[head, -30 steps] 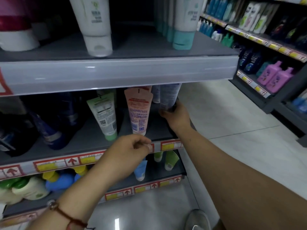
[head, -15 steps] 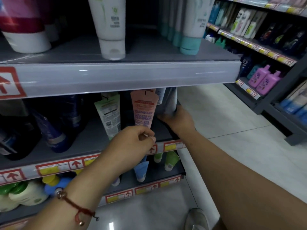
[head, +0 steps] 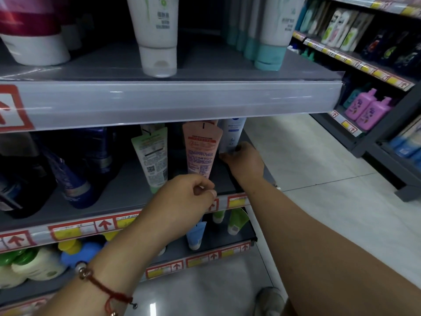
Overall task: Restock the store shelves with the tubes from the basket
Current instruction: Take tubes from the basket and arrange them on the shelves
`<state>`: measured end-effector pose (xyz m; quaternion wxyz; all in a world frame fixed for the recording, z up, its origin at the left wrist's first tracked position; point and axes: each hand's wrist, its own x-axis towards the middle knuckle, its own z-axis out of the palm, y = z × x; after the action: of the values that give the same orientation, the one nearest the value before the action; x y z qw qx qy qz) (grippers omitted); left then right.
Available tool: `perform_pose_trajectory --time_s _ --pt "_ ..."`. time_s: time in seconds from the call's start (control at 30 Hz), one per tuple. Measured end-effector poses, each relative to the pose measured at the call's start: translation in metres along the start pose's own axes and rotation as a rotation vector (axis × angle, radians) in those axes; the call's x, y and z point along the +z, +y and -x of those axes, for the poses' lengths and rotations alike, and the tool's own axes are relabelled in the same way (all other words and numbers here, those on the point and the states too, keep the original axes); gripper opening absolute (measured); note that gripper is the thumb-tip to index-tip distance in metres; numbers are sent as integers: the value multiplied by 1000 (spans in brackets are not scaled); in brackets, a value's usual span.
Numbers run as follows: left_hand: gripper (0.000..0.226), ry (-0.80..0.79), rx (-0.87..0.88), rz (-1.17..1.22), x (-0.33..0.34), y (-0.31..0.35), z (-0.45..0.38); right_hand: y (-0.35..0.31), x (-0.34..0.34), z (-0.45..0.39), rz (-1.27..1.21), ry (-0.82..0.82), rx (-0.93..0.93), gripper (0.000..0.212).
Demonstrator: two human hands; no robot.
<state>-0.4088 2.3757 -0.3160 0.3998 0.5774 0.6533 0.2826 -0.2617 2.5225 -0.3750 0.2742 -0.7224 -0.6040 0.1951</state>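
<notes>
My right hand [head: 245, 159] slid slightly right, gripping white tube [head: 232, 135]; left hand [head: 184, 201] pinches pink tube [head: 201, 151] base on shelf [head: 127, 192].

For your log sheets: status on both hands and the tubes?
Left hand pinches pink tube base. Right hand grips white tube. Green tube stands beside, clear.

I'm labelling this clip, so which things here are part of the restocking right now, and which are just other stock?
In the job:
left hand pinching the base of the pink upright tube
right hand gripping the white-and-blue tube
grey middle shelf

Just stock:
green-and-white tube
pink pump bottles
</notes>
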Motion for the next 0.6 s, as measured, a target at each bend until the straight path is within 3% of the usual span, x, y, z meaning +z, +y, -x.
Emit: perform_pose_trajectory --time_s 0.2,0.37,0.43,0.5,0.6 --pt "13 6 -35 -10 -2 -6 -4 -4 3 -1 17 25 15 47" --pt "8 102 -99 16 -4 -13 -10 -6 -15 -5 -118 -73 104 72" --pt "4 158 -116 9 -5 -11 -11 -8 -29 0 -103 -125 98 53" --pt "19 196 -142 6 -5 -8 -13 -12 -39 12 -81 -208 60 25" --pt "51 216 -123 67 -2 -4 -20 -20 -34 35 -262 -344 66 25"
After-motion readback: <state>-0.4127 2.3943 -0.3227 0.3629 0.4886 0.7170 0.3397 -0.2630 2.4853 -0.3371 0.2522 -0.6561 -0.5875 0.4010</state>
